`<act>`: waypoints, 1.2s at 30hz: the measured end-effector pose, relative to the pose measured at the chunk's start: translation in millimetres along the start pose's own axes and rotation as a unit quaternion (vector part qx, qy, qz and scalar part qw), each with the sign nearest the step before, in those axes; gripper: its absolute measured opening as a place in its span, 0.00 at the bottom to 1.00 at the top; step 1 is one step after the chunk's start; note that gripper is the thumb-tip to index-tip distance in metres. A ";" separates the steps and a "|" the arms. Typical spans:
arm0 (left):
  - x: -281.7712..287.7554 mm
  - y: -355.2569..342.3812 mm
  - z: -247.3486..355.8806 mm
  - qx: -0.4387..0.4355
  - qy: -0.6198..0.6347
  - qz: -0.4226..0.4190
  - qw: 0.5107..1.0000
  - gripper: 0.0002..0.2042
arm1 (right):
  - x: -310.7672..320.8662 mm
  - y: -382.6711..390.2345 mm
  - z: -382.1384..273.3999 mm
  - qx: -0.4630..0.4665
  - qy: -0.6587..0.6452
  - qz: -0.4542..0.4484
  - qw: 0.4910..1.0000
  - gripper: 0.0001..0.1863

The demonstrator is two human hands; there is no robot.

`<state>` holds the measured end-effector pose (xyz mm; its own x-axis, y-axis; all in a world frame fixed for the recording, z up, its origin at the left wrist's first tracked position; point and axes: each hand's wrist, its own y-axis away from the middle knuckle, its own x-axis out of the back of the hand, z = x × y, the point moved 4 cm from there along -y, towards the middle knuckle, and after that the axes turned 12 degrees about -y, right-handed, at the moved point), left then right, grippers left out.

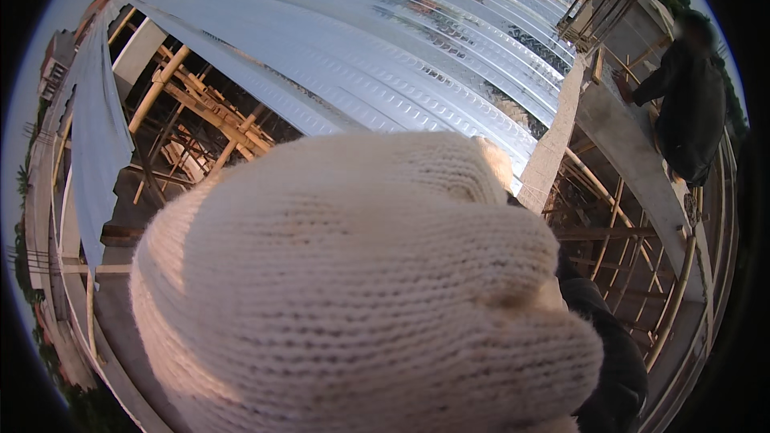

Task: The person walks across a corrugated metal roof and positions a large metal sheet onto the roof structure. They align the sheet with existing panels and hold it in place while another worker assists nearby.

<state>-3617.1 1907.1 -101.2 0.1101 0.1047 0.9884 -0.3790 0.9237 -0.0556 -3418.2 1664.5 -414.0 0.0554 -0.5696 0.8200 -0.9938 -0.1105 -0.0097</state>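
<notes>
Corrugated metal sheeting (361, 32) lay across the bamboo scaffold (192, 112), well beyond a white knit-gloved hand (361, 289) that filled the frame close to the camera. Which hand, and whether its fingers were clenched or released, couldn't be told. Another person (690, 104) crouched at far right.

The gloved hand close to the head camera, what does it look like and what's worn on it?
The hand wears a cream-white knitted work glove with a ribbed, coarse weave, rounded over the fingers and slightly soiled with faint grey-brown specks. A dark sleeve shows at lower right behind it. Which hand it is cannot be told, and no second hand is visible.
</notes>
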 end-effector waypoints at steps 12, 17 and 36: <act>0.5 -17.5 -13.4 -0.006 -0.030 0.006 1.000 0.21 | -4.8 0.7 6.3 -0.009 0.038 0.016 0.999 0.26; 5.3 -25.7 -15.4 -0.006 -0.041 0.008 0.999 0.21 | -8.8 -2.3 10.4 0.005 0.034 0.028 0.999 0.26; 14.1 -34.6 -27.4 0.001 -0.050 0.036 0.998 0.21 | 0.8 3.0 11.9 0.001 0.015 0.028 0.999 0.27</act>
<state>-3577.2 1886.7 -89.2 -0.0093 0.1336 0.9910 -0.3839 0.9146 -0.1269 -3420.0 1654.1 -420.2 -0.0036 -0.5499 0.8352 -0.9951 -0.0809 -0.0576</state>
